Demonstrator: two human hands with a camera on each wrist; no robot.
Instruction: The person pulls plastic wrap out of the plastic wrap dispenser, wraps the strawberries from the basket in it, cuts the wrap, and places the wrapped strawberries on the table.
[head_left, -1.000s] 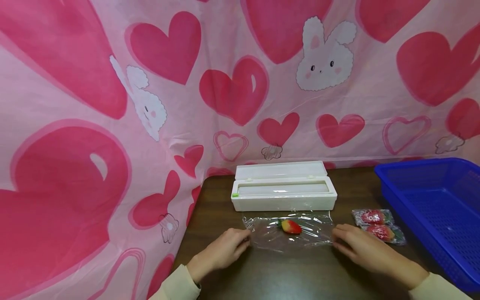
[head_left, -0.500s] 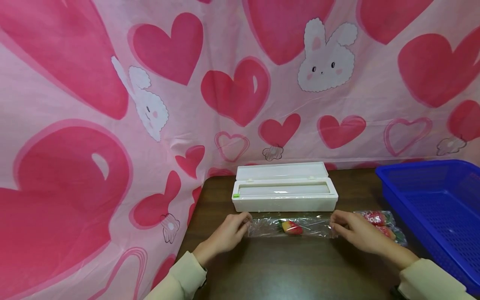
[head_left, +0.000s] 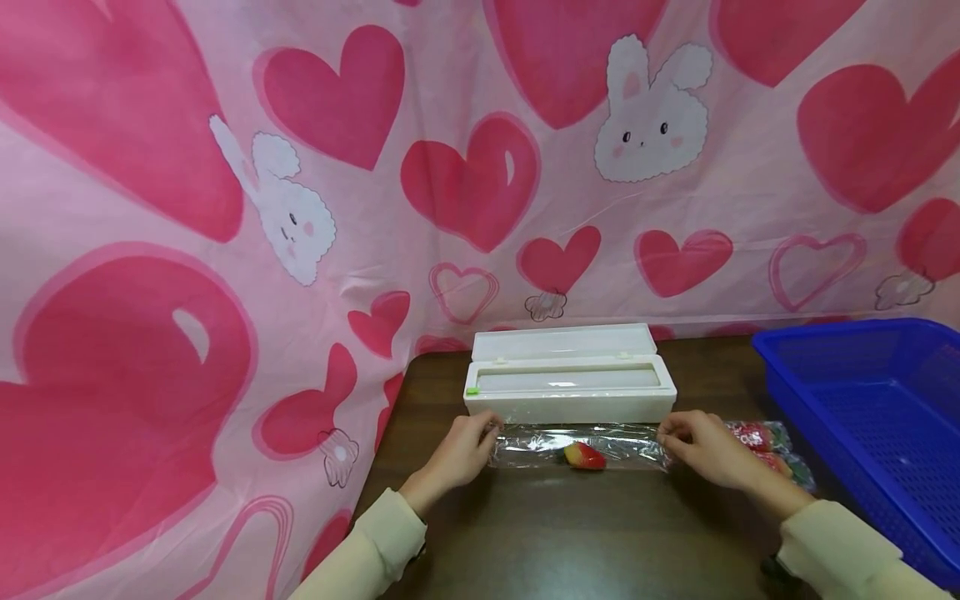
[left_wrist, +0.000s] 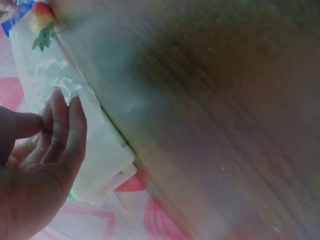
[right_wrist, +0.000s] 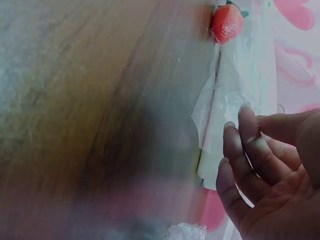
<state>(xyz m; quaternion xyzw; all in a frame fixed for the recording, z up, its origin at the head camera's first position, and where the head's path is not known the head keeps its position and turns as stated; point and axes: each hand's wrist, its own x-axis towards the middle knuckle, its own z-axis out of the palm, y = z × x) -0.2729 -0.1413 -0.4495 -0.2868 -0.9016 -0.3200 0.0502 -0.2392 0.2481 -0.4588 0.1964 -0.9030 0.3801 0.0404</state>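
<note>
A sheet of clear cling film [head_left: 525,447] lies folded into a narrow strip in front of the white box. Within it is a single red and yellow strawberry [head_left: 585,456] with green leaves, also visible in the left wrist view as a strawberry [left_wrist: 42,19] and in the right wrist view as a strawberry [right_wrist: 228,24]. My left hand [head_left: 463,450] pinches the strip's left end between thumb and fingers. At the other end my right hand [head_left: 705,450] pinches the film, its loose corner hanging past the fingertips in the right wrist view.
Directly behind the film stands a white cling film dispenser [head_left: 570,407], lid raised, roll inside. Two film-wrapped strawberries [head_left: 752,435] lie beyond my right hand, partly covered by it. A blue plastic basket [head_left: 795,387] fills the right side. A pink heart-print cloth [head_left: 465,283] hangs behind the table.
Both hands have moved away from me, lifting the film's near edge up and over the strawberry. The broad sheet has become a narrow strip. The strawberry has barely moved.
</note>
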